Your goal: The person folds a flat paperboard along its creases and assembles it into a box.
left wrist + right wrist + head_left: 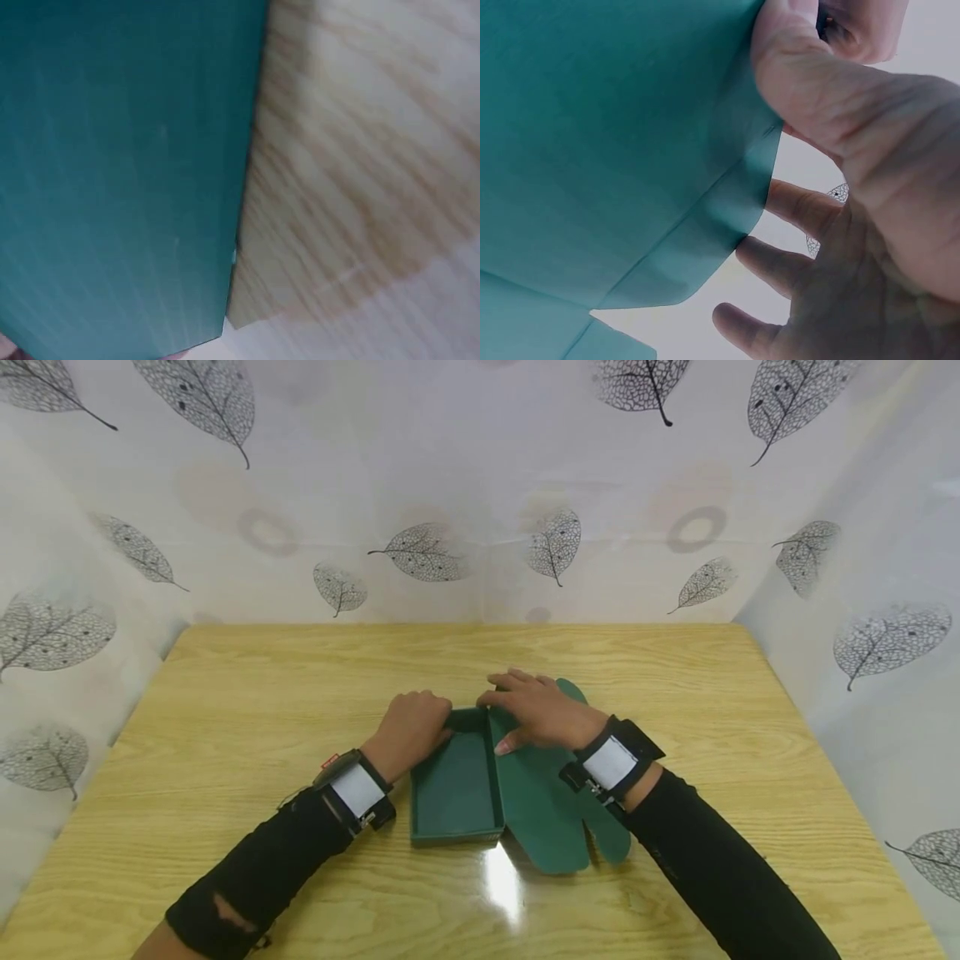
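A green cardboard box (457, 789) lies open on the table, its shallow tray facing up. Its lid (540, 810), with cut flaps, is folded out to the right. My left hand (412, 727) grips the box at its far-left corner, thumb over the inside of the wall. In the left wrist view the box's plain green side (124, 187) fills the left half. At the lid's far end, my right hand (543, 710) pinches the card. The right wrist view has the thumb on the near face of the lid (630, 112) and fingertips behind its creased edge flap.
The wood-grain table (262, 693) extends around the box on all sides. Behind it and at both sides hangs a pale cloth (480, 468) with a leaf print. A bright reflection lies on the tabletop just in front of the box.
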The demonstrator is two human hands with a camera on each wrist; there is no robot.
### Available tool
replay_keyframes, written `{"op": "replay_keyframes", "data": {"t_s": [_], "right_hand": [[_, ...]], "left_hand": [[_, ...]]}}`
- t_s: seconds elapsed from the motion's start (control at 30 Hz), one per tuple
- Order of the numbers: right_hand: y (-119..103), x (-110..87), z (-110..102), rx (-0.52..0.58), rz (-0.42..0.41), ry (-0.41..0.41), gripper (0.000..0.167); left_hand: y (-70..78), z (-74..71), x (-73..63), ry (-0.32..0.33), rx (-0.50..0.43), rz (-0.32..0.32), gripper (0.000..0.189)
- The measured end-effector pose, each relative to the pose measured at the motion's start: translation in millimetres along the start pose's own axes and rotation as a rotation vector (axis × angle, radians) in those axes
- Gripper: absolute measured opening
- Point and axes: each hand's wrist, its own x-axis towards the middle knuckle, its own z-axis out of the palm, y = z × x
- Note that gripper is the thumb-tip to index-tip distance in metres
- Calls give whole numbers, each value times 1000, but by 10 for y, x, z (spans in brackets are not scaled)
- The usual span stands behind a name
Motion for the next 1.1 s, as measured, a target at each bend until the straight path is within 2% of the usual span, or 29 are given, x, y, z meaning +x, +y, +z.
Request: {"op": "replay_keyframes", "data": {"t_s": [0.3,0.53,0.67,0.8,0.93,1.1], "right_hand": [[-27,7,1,-34,0,-4,69],[-40,11,8,12,31,-37,72],[-50,5,4,21,34,-44,73],[-53,15,-6,-16,18,-31,73],[-52,29,-14,-36,14,-29,72],[-71,30,-12,-28,10,-43,72]], "left_hand": [[-22,15,2,21,22,56,25],[-9,38,-11,25,86,107,25],[-1,34,9,5,77,120,24],[-15,18,48,-30,83,137,25],[-20,11,62,-53,82,138,25],[10,-2,-11,-55,37,108,17]]}}
